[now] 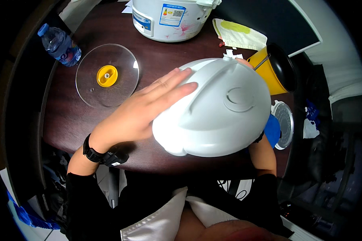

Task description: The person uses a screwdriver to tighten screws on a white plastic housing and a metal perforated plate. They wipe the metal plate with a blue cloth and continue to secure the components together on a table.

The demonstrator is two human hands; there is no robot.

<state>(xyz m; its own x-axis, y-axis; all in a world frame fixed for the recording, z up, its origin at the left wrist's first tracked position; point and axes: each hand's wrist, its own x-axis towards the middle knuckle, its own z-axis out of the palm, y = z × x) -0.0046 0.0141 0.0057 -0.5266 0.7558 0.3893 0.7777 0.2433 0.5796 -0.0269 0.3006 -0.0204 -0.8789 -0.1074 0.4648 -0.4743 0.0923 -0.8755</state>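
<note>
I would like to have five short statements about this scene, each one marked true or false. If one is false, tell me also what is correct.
1. The left hand touches the white cover. True.
2. The plastic bottle is on the right side of the picture. False: the plastic bottle is on the left side.
3. The glass lid has a yellow knob. True.
4. The cloth is completely red. False: the cloth is whitish, with a green patch.
5. The yellow container is black inside. True.
6. The black band is on the right wrist. False: the black band is on the left wrist.
</note>
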